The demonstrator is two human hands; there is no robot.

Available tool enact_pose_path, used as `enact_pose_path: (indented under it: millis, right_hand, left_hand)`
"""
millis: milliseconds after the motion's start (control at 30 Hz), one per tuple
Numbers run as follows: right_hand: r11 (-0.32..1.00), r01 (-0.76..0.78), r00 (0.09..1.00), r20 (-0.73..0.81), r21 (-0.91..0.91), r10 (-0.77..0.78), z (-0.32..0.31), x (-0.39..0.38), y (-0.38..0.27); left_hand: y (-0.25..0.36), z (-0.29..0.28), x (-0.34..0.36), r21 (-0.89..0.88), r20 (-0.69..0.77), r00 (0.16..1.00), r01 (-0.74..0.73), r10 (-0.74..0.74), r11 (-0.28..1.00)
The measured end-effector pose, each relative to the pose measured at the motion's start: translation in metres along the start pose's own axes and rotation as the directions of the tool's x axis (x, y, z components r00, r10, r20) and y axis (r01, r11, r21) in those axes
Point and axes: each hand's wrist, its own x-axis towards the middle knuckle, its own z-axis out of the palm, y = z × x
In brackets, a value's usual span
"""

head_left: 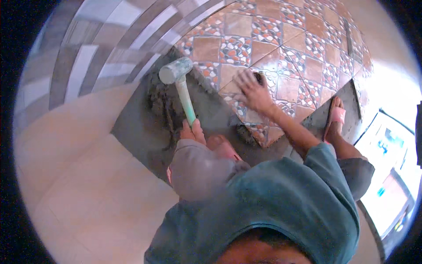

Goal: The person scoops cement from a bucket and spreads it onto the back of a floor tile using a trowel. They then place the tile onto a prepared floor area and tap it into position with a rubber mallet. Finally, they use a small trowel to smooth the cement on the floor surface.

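On the far left, smooth cream floor tiles [74, 189] lie below a wall faced in grey and white striped tiles [110, 48], and their edge meets a bed of wet-looking grey mortar [140, 127]. Above that bed hangs or rests a mallet with a whitish cylindrical head and a white-to-green handle [184, 94]; its head is near the edge of the tiling, and I cannot tell whether it touches anything. The left hand [192, 131] has its fingers closed round the handle's lower end, close to a foot in a pink sandal [224, 148]. Further right, brown floor tiles with a pebble-patterned check [288, 88] lie with ragged mortar along their near edges. Over them the right hand [256, 94] is blurred, fingers spread and gripping nothing visible; contact is unclear, and so is a small dark patch [258, 78] beside it. A blow landing near that unsupported-looking edge could chip or tip a tile, I judge, and a stray swing could catch the spread fingers. The other sandalled foot [336, 115], at right beside the tiling, could press an edge down if weight shifted.
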Motion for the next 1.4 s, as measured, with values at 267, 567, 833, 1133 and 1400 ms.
enact_pose_path:
  millis: [267,567,833,1133,1400]
  right_hand:
    - [0.999,0.011,0.993,0.119,0.053,-0.017,-0.002,-0.005,-0.067]
    - [0.999,-0.039,0.998,0.059,0.017,0.038,-0.009,0.005,-0.045]
    - [0.989,-0.138,0.987,-0.087,-0.058,0.133,-0.017,0.012,0.006]
    - [0.992,-0.104,0.983,-0.161,-0.074,0.091,-0.003,0.01,0.001]
    - [0.968,-0.249,0.967,-0.04,0.032,0.25,-0.005,0.017,0.003]
  left_hand:
    - [0.007,-0.007,-0.028,-0.056,-0.032,0.986,0.16,-0.162,0.985]
    - [0.018,-0.003,-0.028,-0.007,-0.068,0.995,-0.08,0.079,0.997]
    - [0.017,0.013,0.02,0.361,0.03,0.912,-0.391,0.408,0.847]
    - [0.024,0.039,0.041,0.454,0.05,0.902,-0.402,0.428,0.795]
    - [0.019,0.035,0.026,0.246,-0.084,0.902,-0.393,0.423,0.886]
